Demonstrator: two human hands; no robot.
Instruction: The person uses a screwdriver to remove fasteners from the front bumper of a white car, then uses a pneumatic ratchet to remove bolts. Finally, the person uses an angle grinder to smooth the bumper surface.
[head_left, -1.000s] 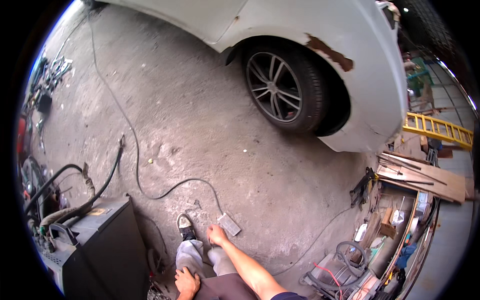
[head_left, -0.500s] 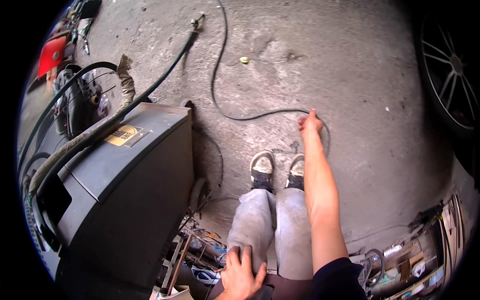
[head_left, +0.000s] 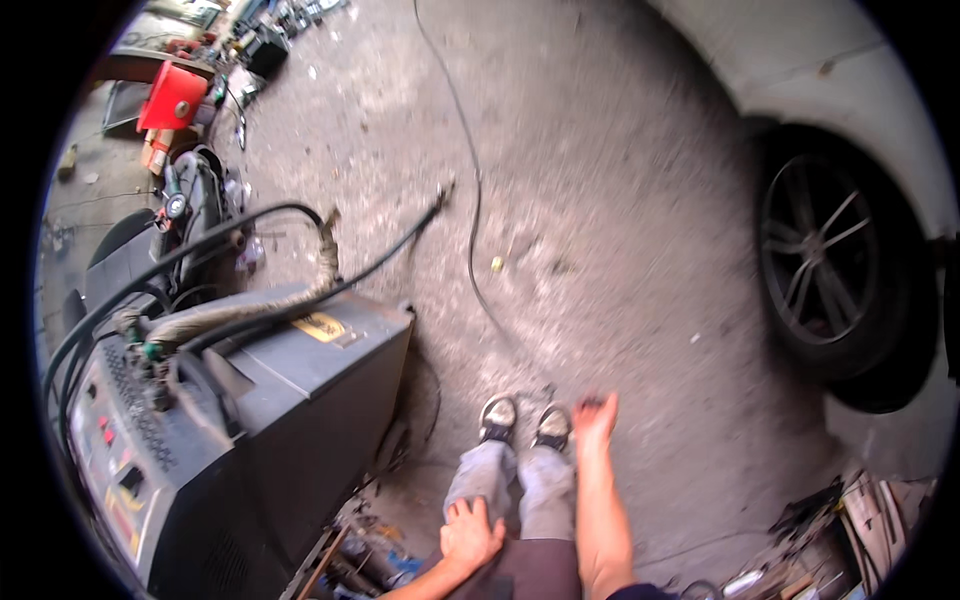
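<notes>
I sit with both legs in grey trousers stretched out over the concrete floor [head_left: 620, 200]. My left hand [head_left: 470, 530] lies flat on my left thigh with its fingers spread and holds nothing. My right arm reaches forward, and my right hand [head_left: 595, 415] hangs just right of my right shoe [head_left: 552, 425], close to the floor. That hand is blurred, so I cannot make out whether anything is in its fingers. A thin black cable [head_left: 470, 200] runs across the floor and ends near my shoes.
A large dark grey machine [head_left: 250, 420] with thick hoses [head_left: 250, 310] stands close on my left. A white car's rear wheel [head_left: 840, 270] is at the right. A red box [head_left: 170, 95] and tools lie far left, and scrap lies at lower right [head_left: 840, 540].
The view has swung right, bringing the car wheel back in. My right hand has drawn back from the cable's end to beside my right shoe. My left hand stays on my thigh.
</notes>
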